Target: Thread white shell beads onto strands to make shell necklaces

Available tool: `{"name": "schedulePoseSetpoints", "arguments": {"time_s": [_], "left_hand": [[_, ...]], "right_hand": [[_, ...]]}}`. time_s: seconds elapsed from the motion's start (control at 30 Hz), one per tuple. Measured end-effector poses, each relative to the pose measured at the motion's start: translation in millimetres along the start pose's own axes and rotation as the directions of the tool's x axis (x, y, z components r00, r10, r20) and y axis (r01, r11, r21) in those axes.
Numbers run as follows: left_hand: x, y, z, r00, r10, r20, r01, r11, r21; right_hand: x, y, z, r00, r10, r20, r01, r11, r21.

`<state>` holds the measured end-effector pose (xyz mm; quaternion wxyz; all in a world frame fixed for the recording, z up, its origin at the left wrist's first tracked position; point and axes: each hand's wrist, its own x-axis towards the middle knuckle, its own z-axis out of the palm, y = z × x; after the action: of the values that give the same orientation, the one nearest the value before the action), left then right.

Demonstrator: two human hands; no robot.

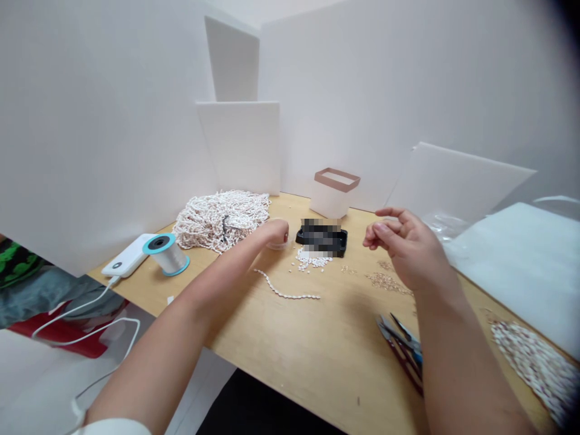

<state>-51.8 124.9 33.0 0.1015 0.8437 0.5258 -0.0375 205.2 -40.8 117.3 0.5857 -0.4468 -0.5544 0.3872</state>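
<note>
While the left hand (274,232) rests curled against a clear dish (277,244), the right hand (399,248) hangs raised, fingertips narrowly pinched, holding nothing that can be made out; between them sits a black tray (321,243), its markings blurred past reading; below the left hand lies a bead strand (285,292); beyond it, a bead heap (222,220); to its left, a thread spool (165,254); below the right hand, pliers (399,349).

Left hand (275,231): bare, no glove
Right hand (401,248): bare, slender fingers
Left sleeve (115,428): white cloth, well behind the left hand
Right forearm (466,356): bare, behind the right hand
</note>
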Motion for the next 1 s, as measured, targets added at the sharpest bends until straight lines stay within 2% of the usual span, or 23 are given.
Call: {"name": "schedulePoseSetpoints", "arguments": {"time_s": [0.27, 0.4, 0.57, 1.0], "left_hand": [[-4, -3, -1.8, 0.999, 0.041, 0.016, -0.043, 0.994, 0.103], [-9, -6, -6.0, 0.994, 0.097, 0.043, -0.101, 0.99, 0.101], [-5, -7, -2.7, 0.989, 0.149, 0.027, -0.151, 0.982, 0.11], [5, -13, 4.0, 0.989, 0.15, -0.001, -0.15, 0.988, 0.027]], "right_hand": [[-2, 2, 11, 0.999, 0.026, 0.048, -0.025, 0.999, -0.027], [-2, 2, 12, 0.998, 0.027, 0.059, -0.026, 0.999, -0.025], [-2, 4, 16, 0.996, 0.035, 0.083, -0.034, 0.999, -0.01], [-3, 7, 19, 0.995, 0.038, 0.096, -0.038, 0.999, -0.012]]}}
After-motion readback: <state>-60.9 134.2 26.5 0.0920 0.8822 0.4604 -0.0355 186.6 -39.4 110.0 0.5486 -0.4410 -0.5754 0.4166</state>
